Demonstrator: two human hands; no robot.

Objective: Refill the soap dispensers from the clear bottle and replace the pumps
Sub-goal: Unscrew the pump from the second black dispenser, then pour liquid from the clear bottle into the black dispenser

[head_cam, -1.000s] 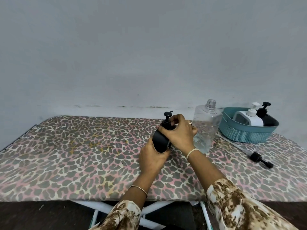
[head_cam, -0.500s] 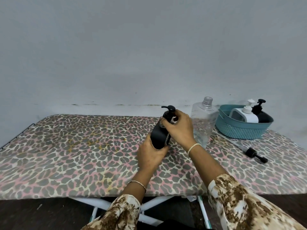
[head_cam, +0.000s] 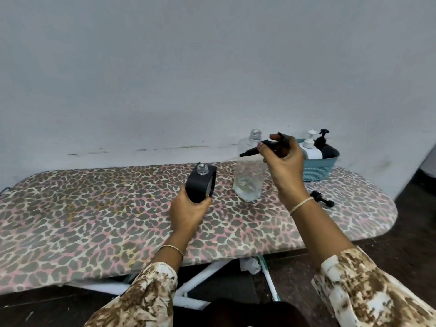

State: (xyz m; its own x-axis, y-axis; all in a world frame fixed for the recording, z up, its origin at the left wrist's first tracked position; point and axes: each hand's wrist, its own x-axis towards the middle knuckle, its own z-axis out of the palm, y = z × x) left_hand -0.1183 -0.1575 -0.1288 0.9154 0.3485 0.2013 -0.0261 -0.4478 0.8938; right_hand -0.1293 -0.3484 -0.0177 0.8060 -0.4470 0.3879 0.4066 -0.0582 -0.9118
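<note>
Two hands hold parts near the upright, uncapped bottle (head_cam: 247, 182) on the surface (head_cam: 94, 208). Left of the bottle, the left hand (head_cam: 188, 214) has its fingers wrapped round the black dispenser (head_cam: 199, 188), long axis tilted, open neck pointing up and away. The right hand (head_cam: 285, 164) pinches the pump (head_cam: 256, 149) in its fingers, stem pointing left, nearly level, before the bottle's neck.

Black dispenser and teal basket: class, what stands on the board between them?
The clear bottle, upright and uncapped, as the head view shows.
</note>
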